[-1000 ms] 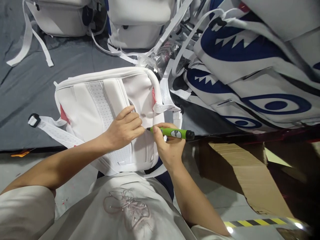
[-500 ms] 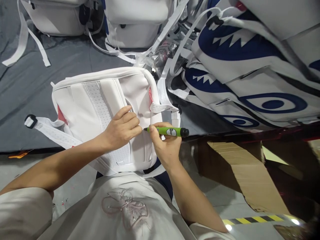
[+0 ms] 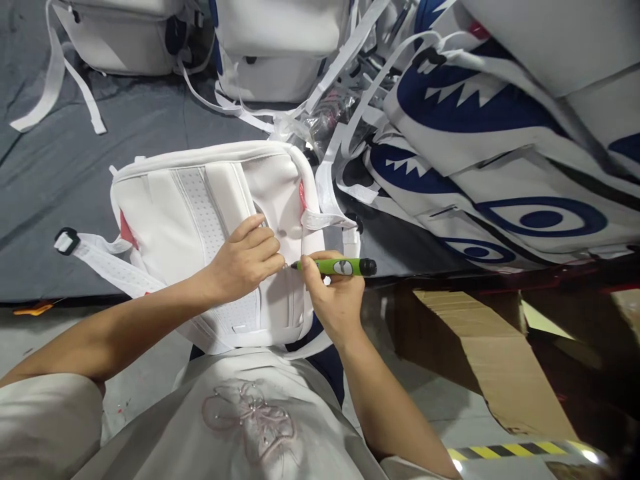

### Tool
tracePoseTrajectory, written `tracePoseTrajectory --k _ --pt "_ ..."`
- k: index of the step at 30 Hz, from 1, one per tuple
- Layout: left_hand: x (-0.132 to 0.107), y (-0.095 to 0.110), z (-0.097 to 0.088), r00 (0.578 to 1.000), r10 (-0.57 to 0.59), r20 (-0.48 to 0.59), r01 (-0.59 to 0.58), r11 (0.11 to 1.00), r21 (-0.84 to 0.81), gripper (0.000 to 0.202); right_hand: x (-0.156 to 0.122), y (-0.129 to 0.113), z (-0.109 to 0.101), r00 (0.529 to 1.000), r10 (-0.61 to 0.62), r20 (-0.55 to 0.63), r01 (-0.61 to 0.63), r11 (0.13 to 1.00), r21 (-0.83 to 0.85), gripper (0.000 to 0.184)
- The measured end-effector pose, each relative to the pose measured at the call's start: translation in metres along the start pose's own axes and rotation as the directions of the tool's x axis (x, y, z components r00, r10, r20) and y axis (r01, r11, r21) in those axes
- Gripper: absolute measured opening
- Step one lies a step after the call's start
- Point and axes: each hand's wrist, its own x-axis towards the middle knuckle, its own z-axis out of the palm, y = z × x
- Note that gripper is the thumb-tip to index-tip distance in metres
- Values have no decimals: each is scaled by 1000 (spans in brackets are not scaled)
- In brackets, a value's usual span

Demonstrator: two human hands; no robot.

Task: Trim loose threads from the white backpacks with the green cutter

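Note:
A white backpack (image 3: 165, 220) leans over the table edge against my front, its padded back panel and straps facing up. My left hand (image 3: 247, 260) is closed on the backpack's panel, fingers curled in; whatever lies under them is hidden. Between the thumb and fingers of my right hand (image 3: 337, 293) is a green marker pen (image 3: 345, 267) with a black end. The pen lies almost level, and its thin tip points left, close to my left fingertips. Whether the tip touches anything, I cannot tell.
Several white backpacks with navy eye and tooth patterns (image 3: 543, 220) are stacked at the right. Two more white bags, one of them this bag (image 3: 280, 67), stand at the back of the grey table (image 3: 60, 173). Crumpled clear plastic (image 3: 325, 117) lies between. An open cardboard box (image 3: 490, 347) sits below right.
The whole view has shifted slightly, so the backpack and table appear a little lower and further right. Both hands keep nearly the same hold, and the pen tip stays by my left fingers.

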Motion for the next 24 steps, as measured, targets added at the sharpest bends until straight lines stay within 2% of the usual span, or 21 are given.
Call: tracePoseTrajectory --k 8,14,16,18,19,21,22,24 --pt "2 1 0 1000 -12 20 12 1000 -8 25 0 -1 0 1000 26 2 -26 1000 3 19" --pt "3 3 -4 998 -2 57 1 1000 15 25 0 0 1 1000 -11 7 11 1000 -4 18" --pt "6 2 -8 999 14 50 -16 1000 24 25 1 0 2 1000 -24 14 24 1000 14 17" --pt "13 -2 -13 995 83 54 -84 996 27 25 1 -1 0 999 -40 35 40 999 16 19" --pt "19 -6 -17 987 140 84 -142 990 23 25 1 -1 -1 998 -45 40 45 999 -2 20" --pt "31 -15 -24 946 233 225 -238 971 -4 22 -3 -2 -4 998 -41 40 43 997 -62 22" --pt "38 -20 -28 913 241 328 -248 968 -22 20 -6 -2 -6 999 -37 40 40 995 -88 23" --pt "48 -31 -35 838 183 513 -196 980 -30 19 -16 -1 -9 998 -39 40 43 995 -93 25"
